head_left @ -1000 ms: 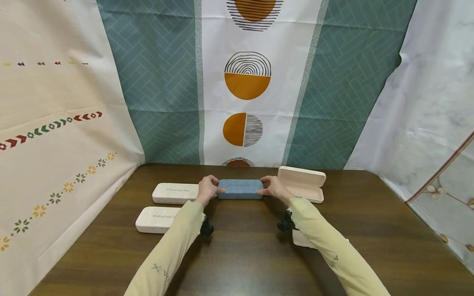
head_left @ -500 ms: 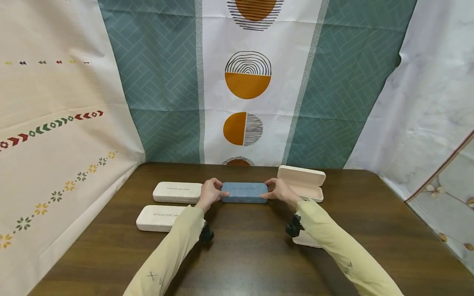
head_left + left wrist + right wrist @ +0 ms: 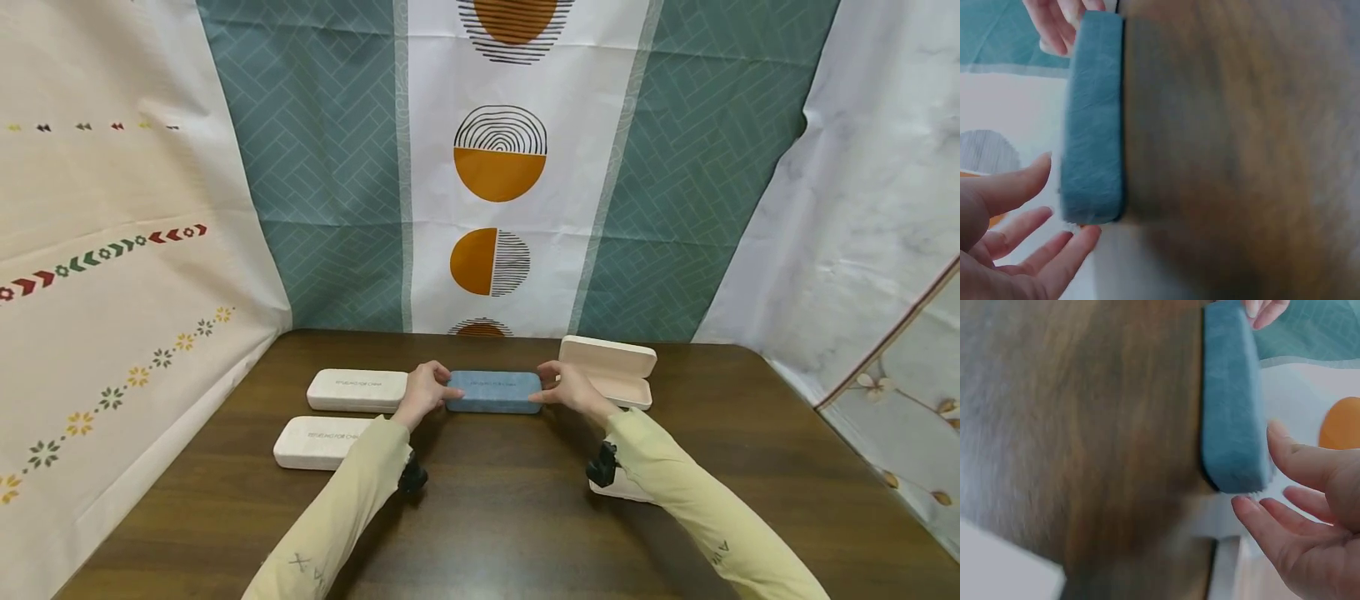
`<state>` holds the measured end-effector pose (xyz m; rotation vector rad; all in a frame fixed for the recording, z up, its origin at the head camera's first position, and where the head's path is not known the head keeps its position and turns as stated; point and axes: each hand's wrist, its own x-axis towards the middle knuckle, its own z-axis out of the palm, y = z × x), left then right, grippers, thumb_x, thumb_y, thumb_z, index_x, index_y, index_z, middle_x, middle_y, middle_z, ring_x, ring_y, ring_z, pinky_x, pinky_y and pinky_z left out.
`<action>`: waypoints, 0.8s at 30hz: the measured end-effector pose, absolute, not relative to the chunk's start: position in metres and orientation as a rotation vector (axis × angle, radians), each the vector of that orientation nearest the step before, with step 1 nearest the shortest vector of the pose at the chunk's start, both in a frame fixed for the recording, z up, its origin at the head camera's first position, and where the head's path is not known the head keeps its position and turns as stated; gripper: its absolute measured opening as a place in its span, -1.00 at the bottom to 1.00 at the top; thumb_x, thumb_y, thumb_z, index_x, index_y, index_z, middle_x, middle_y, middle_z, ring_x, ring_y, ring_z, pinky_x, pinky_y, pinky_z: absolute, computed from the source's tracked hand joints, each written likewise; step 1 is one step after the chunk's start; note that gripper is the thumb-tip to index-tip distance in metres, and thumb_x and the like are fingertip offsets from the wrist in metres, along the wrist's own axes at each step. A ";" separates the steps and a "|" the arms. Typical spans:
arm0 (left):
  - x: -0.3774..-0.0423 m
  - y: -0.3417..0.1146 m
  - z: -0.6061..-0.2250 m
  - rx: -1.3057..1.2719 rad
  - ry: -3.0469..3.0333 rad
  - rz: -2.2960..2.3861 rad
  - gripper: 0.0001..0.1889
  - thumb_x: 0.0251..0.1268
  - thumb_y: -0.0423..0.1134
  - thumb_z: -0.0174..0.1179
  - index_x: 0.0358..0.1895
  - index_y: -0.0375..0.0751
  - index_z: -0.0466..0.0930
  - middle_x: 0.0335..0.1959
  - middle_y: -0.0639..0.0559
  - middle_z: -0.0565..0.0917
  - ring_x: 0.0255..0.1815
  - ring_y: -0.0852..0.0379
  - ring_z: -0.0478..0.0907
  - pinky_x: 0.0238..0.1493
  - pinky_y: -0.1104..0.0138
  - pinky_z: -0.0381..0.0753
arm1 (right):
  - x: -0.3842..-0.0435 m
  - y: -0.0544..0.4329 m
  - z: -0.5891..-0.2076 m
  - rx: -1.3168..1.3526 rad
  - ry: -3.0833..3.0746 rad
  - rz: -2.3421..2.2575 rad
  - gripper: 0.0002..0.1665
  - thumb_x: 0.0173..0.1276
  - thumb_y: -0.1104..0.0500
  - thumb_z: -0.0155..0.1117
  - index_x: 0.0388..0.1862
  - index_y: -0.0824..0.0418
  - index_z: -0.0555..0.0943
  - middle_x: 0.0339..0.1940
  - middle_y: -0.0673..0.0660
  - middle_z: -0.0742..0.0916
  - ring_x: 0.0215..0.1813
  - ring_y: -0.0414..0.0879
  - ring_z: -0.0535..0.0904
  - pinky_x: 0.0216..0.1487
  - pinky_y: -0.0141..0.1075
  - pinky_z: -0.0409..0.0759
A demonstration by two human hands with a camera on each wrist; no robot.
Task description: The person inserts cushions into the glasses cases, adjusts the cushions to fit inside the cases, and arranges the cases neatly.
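Note:
A closed blue glasses case [image 3: 493, 393] with dark lettering lies on the brown table, its long side facing me. At its left end is my left hand [image 3: 426, 390]; in the left wrist view the thumb [image 3: 1022, 184] stands slightly off the case and the fingertips are close to its end. My right hand [image 3: 566, 387] is at the other end. The right wrist view shows that thumb [image 3: 1294, 453] just beside the upper edge, with the fingers spread loosely below the end.
Two closed white glasses cases, a far one [image 3: 356, 390] and a near one [image 3: 318, 442], lie on the left. An open case [image 3: 611, 367] with a pale lining stands behind my right hand. Another pale case [image 3: 626, 487] is partly hidden under my right forearm. Patterned cloth [image 3: 337, 208] hangs behind the table.
The blue case has shifted slightly toward me and to the right, both hands moving along with it. Over the last half second it has stayed almost in place.

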<state>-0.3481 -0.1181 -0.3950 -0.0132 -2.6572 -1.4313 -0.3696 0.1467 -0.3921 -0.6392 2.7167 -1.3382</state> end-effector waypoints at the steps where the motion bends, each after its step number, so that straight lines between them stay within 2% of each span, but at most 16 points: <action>1: -0.348 -0.119 -0.393 -0.044 -2.662 -1.386 -0.63 -0.15 -0.38 0.43 -0.23 -0.41 0.52 -0.29 -0.19 0.51 -0.39 -0.03 0.47 -0.43 0.25 0.51 | -0.368 0.149 -0.390 -0.657 2.702 -1.355 -0.34 0.02 0.31 0.42 0.07 0.54 0.38 -0.05 0.42 0.52 -0.07 0.25 0.49 -0.21 -0.16 0.52; 7: -0.339 -0.112 -0.369 -0.259 -2.614 -1.245 -0.72 -0.11 -0.40 0.39 -0.27 -0.36 0.57 -0.26 -0.16 0.56 -0.24 -0.06 0.47 -0.22 0.17 0.46 | -0.360 0.181 -0.372 -0.805 2.637 -1.370 -0.47 0.07 0.37 0.36 -0.01 0.59 0.42 -0.11 0.49 0.53 -0.12 0.26 0.53 -0.21 -0.17 0.53; 10: -0.331 -0.091 -0.361 -0.434 -2.620 -1.277 -0.75 -0.07 -0.41 0.37 -0.26 -0.32 0.59 -0.27 -0.12 0.59 -0.27 0.00 0.51 -0.26 0.24 0.50 | -0.354 0.200 -0.366 -0.867 2.618 -1.323 -0.48 0.06 0.37 0.36 -0.03 0.60 0.43 -0.16 0.47 0.56 -0.16 0.24 0.55 -0.23 -0.20 0.54; 17: -0.320 -0.041 -0.359 -0.949 -2.695 -1.545 -0.75 -0.04 -0.41 0.36 -0.24 -0.40 0.58 -0.32 -0.13 0.60 -0.37 0.08 0.56 -0.36 0.32 0.53 | -0.340 0.238 -0.371 -0.926 2.548 -1.250 -0.52 0.04 0.34 0.39 -0.10 0.57 0.47 -0.21 0.43 0.59 -0.18 0.24 0.55 -0.24 -0.23 0.54; 22: -0.319 -0.016 -0.365 -1.131 -2.769 -1.664 -0.73 -0.09 -0.46 0.37 -0.26 -0.45 0.56 -0.36 -0.19 0.60 -0.45 0.14 0.56 -0.42 0.31 0.55 | -0.327 0.265 -0.375 -0.967 2.526 -1.097 -0.52 0.04 0.27 0.40 -0.08 0.48 0.50 -0.18 0.35 0.60 -0.19 0.14 0.57 -0.23 -0.28 0.53; 24: -0.319 -0.007 -0.369 -1.170 -2.799 -1.643 -0.73 -0.10 -0.47 0.37 -0.27 -0.44 0.57 -0.40 -0.14 0.61 -0.47 0.18 0.55 -0.43 0.33 0.55 | -0.321 0.273 -0.375 -0.987 2.523 -1.035 -0.52 0.03 0.25 0.41 -0.08 0.45 0.52 -0.18 0.31 0.61 -0.19 0.12 0.57 -0.21 -0.27 0.53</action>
